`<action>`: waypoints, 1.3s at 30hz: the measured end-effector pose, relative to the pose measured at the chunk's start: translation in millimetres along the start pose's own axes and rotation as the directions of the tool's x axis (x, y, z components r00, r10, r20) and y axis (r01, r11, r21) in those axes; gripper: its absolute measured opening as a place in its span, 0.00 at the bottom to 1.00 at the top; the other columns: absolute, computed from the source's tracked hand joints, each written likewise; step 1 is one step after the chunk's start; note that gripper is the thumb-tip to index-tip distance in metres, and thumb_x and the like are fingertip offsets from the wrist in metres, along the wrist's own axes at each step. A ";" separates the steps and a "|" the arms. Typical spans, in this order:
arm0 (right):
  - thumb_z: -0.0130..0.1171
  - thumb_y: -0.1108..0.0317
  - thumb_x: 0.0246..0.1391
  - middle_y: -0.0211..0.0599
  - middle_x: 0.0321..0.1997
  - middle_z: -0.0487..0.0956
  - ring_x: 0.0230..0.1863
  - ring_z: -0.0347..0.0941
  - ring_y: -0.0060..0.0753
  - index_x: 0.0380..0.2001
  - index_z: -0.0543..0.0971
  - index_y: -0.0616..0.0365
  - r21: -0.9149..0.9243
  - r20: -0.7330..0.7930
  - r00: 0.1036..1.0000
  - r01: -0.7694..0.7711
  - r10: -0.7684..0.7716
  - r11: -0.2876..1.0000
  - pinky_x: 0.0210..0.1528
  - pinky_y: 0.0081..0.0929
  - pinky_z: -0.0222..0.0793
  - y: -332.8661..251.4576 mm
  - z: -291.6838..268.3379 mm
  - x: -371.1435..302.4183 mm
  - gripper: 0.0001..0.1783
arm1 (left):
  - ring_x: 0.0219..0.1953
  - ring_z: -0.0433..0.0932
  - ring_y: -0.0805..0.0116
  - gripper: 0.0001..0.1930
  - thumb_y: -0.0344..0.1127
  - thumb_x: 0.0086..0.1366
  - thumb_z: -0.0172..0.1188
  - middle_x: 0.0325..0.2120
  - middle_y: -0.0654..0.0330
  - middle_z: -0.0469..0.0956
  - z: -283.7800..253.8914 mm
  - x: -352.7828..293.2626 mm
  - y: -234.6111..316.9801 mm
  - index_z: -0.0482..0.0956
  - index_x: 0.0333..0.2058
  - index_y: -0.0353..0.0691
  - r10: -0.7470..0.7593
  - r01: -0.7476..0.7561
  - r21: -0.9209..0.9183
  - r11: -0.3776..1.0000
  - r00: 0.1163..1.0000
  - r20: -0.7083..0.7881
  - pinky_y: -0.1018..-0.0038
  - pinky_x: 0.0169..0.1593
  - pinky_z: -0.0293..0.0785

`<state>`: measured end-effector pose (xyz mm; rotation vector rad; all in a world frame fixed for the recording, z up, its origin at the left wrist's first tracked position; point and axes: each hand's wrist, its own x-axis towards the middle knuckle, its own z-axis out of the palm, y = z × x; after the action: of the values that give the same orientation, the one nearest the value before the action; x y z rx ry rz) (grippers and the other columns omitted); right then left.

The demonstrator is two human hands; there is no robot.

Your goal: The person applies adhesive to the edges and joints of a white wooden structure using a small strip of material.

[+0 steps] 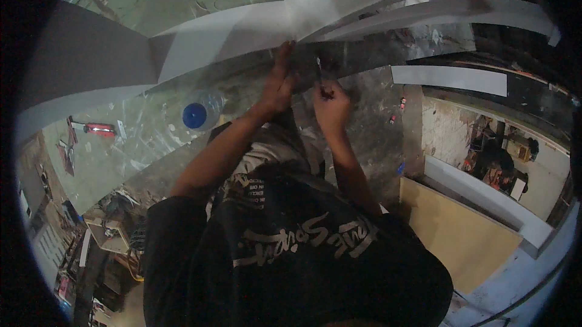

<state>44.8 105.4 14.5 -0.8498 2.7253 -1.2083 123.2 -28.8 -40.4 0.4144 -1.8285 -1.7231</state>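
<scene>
White panels (242, 35) stand joined at angles across the worktable (373, 124) in front of me. My left hand (279, 89) is stretched forward, open, with its fingertips against the lower edge of the panels near a corner joint. A little to its right, my right hand (333, 107) is closed round a thin dark tool with a pale tip (319, 67). The tool points away from me toward the panels, its tip apart from them. Its exact kind is too dark to make out. Left of my left hand stands a clear plastic container with a blue lid (194, 115).
A red-handled tool (100, 129) lies at the table's left. Two small red-and-dark items (402, 104) lie at the right. Beyond them are a white strip (448, 78), a tan board (458, 230) and a long white panel (485, 200). A wooden box (109, 234) sits lower left.
</scene>
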 end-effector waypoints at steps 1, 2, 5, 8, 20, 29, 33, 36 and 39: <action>0.66 0.70 0.48 0.36 0.22 0.80 0.24 0.75 0.21 0.30 0.81 0.62 0.030 -0.011 1.000 0.024 -0.024 0.999 0.29 0.25 0.69 -4.7 1.7 4.2 0.07 | 0.73 0.42 0.52 0.37 0.34 0.64 0.45 0.69 0.44 0.48 -0.3 -0.7 1.6 0.41 0.69 0.32 -0.024 0.023 -0.032 0.999 1.000 -0.003 0.64 0.71 0.38; 0.66 0.70 0.49 0.37 0.22 0.80 0.24 0.76 0.23 0.31 0.81 0.61 0.011 0.036 0.999 0.002 -0.002 1.000 0.30 0.26 0.70 -9.0 1.1 8.0 0.07 | 0.72 0.43 0.52 0.37 0.34 0.64 0.45 0.69 0.43 0.48 -0.9 -1.0 3.0 0.41 0.69 0.32 -0.047 0.046 -0.064 0.997 0.999 -0.007 0.64 0.71 0.39; 0.65 0.67 0.49 0.37 0.24 0.81 0.25 0.78 0.30 0.32 0.82 0.59 -0.053 0.110 0.993 0.044 -0.038 0.998 0.31 0.29 0.72 -26.3 1.9 21.5 0.08 | 0.72 0.43 0.52 0.37 0.34 0.64 0.44 0.69 0.43 0.49 -4.9 -1.0 4.3 0.40 0.69 0.32 -0.002 0.001 -0.126 0.992 1.000 -0.008 0.64 0.71 0.38; 0.65 0.65 0.49 0.38 0.24 0.82 0.26 0.79 0.37 0.31 0.82 0.57 -0.114 0.042 0.967 0.254 -0.250 0.961 0.32 0.33 0.73 -31.8 18.3 36.7 0.08 | 0.72 0.42 0.51 0.38 0.35 0.63 0.45 0.69 0.42 0.47 -6.6 -3.9 6.2 0.40 0.69 0.31 -0.048 0.046 -0.086 0.995 0.999 -0.021 0.64 0.71 0.38; 0.64 0.66 0.47 0.39 0.22 0.80 0.24 0.78 0.43 0.24 0.80 0.52 -0.266 0.108 0.955 0.296 -0.277 0.917 0.28 0.37 0.70 -23.7 64.6 63.0 0.04 | 0.69 0.48 0.47 0.41 0.41 0.58 0.49 0.65 0.41 0.51 -7.0 -5.8 -1.2 0.45 0.66 0.27 0.049 -0.064 -0.062 0.996 0.976 -0.211 0.63 0.70 0.41; 0.59 0.62 0.51 0.41 0.27 0.81 0.28 0.78 0.46 0.29 0.81 0.52 -0.265 0.174 0.955 0.280 -0.240 0.923 0.30 0.40 0.70 -26.4 71.3 62.3 0.07 | 0.54 0.66 0.57 0.42 0.35 0.55 0.51 0.64 0.45 0.55 -10.8 -7.6 4.5 0.43 0.68 0.34 0.026 -0.057 -0.122 0.991 0.971 -0.237 0.64 0.60 0.62; 0.59 0.63 0.50 0.42 0.26 0.81 0.28 0.78 0.46 0.28 0.80 0.54 -0.296 0.152 0.966 0.244 -0.207 0.924 0.31 0.38 0.70 -32.7 76.1 63.6 0.07 | 0.53 0.67 0.57 0.42 0.35 0.55 0.51 0.63 0.45 0.56 -10.8 -6.0 1.1 0.44 0.68 0.34 0.016 -0.066 -0.195 0.978 0.968 -0.250 0.64 0.59 0.62; 0.61 0.62 0.50 0.44 0.28 0.82 0.30 0.80 0.46 0.27 0.81 0.55 -0.217 0.215 0.976 0.084 -0.036 0.973 0.35 0.38 0.72 -41.6 69.8 68.2 0.08 | 0.57 0.65 0.55 0.42 0.35 0.55 0.51 0.63 0.45 0.56 -6.1 -4.7 2.0 0.44 0.67 0.33 -0.008 -0.043 -0.213 0.976 0.972 -0.234 0.64 0.61 0.60; 0.60 0.62 0.50 0.41 0.25 0.81 0.29 0.80 0.40 0.26 0.81 0.56 -0.184 0.248 0.969 0.060 -0.013 0.981 0.34 0.35 0.72 -47.0 71.4 67.0 0.09 | 0.62 0.61 0.53 0.41 0.34 0.55 0.51 0.63 0.45 0.56 -10.8 -6.0 -6.4 0.45 0.67 0.33 0.020 -0.065 -0.182 0.981 0.970 -0.241 0.64 0.65 0.55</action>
<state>27.6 -1.7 9.5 -0.9985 2.6599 -0.7922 133.4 -34.5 -48.0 0.4769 -1.4796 -1.7182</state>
